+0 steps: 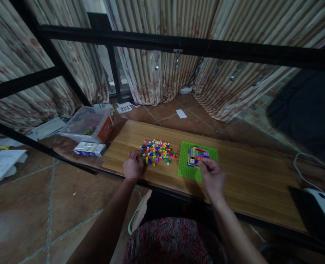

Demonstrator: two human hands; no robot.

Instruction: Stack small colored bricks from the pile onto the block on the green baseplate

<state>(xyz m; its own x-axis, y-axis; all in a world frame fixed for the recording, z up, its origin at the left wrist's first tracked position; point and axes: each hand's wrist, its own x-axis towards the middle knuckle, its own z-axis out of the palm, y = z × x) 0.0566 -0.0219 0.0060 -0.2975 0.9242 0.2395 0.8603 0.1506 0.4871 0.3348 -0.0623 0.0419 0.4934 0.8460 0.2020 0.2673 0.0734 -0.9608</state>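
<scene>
Brick build (197, 156), low and many-colored, on the bare-edged green baseplate (184, 169) near the middle of a long wooden table (250, 176). Pictured at about four o'clock on the build: right hand (213, 178), thumb and forefinger drawn together at the tips over the near edge, remaining fingers curled toward the palm. Too small at this scale to tell a bare pinch from a pinch on a brick.

Spread at nine o'clock from the baseplate and just beside it: loose bricks (158, 151) in red, yellow, blue, green, pink, orange and white, heaped thickest in the middle, scattered thinly along the near side. At about eight o'clock on that heap, left hand (133, 165), back upward, fingers bent down toward the outermost pieces; impossible to tell how wide the gap between the tips, or of any piece caught there.

Seen at ten o'clock from the heap, beyond the table's end: clear plastic box (78, 123) with an orange label; at nine o'clock, small carton (90, 149). Far off at four o'clock from the baseplate: white device (323, 205) with a pale cable (302, 176). Across twelve o'clock, black metal frame (140, 39) before striped curtains (162, 77).
</scene>
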